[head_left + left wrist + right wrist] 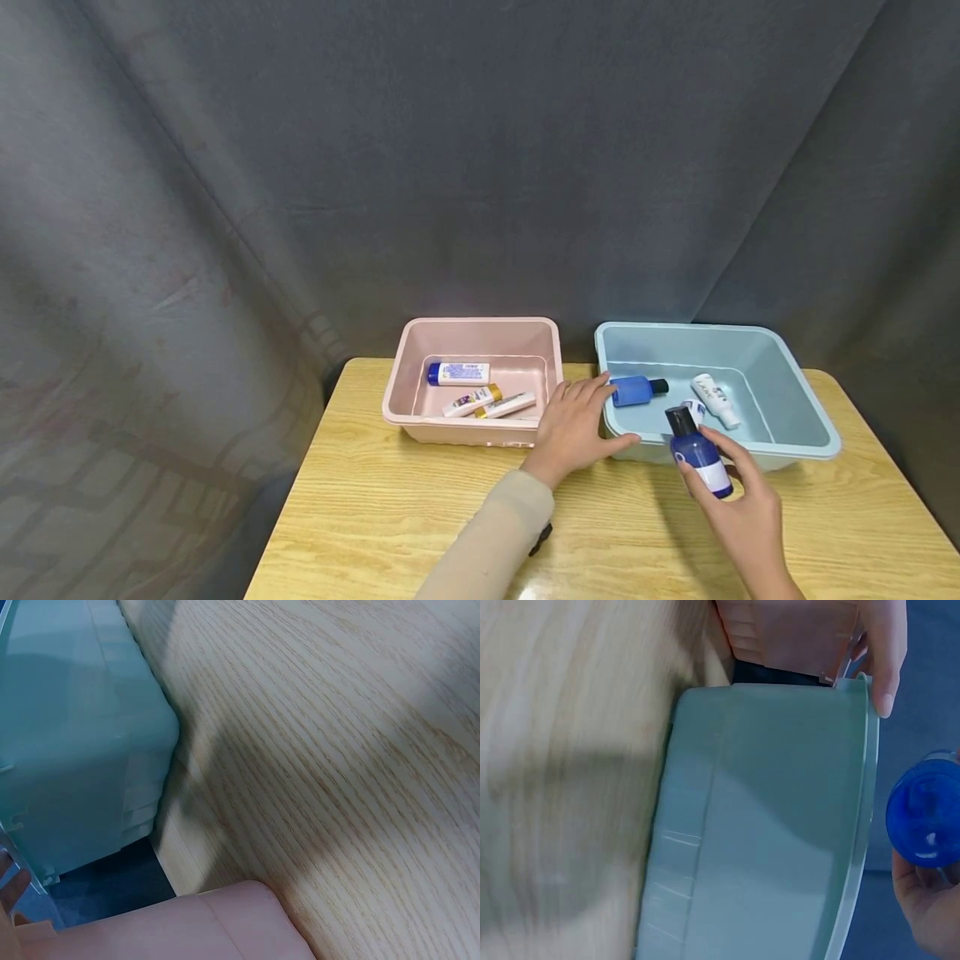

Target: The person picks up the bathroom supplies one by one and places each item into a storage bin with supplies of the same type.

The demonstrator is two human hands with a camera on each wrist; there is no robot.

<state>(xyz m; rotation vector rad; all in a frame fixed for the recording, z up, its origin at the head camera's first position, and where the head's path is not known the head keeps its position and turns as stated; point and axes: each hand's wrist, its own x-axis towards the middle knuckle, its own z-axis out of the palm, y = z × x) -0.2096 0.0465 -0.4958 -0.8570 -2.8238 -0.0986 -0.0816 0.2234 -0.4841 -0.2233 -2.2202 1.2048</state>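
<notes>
My right hand (738, 487) grips a dark blue bottle (696, 454) with a black cap and a white label, holding it tilted above the front rim of the light blue bin (806, 417). In the right wrist view the round blue base of that bottle (928, 817) faces the camera. My left hand (576, 427) lies with spread fingers between the two bins, its thumb by the blue bin's near left corner. Inside the blue bin are another blue bottle (632, 391), a white bottle (716, 401) and a white item (695, 410) partly hidden behind the held bottle.
A pink bin (450, 429) stands left of the blue one. It contains a white tube with a blue cap (461, 374) and two white tubes with gold caps (471, 401). Both bins stand on a wooden table (375, 500), with a dark grey curtain (480, 167) behind.
</notes>
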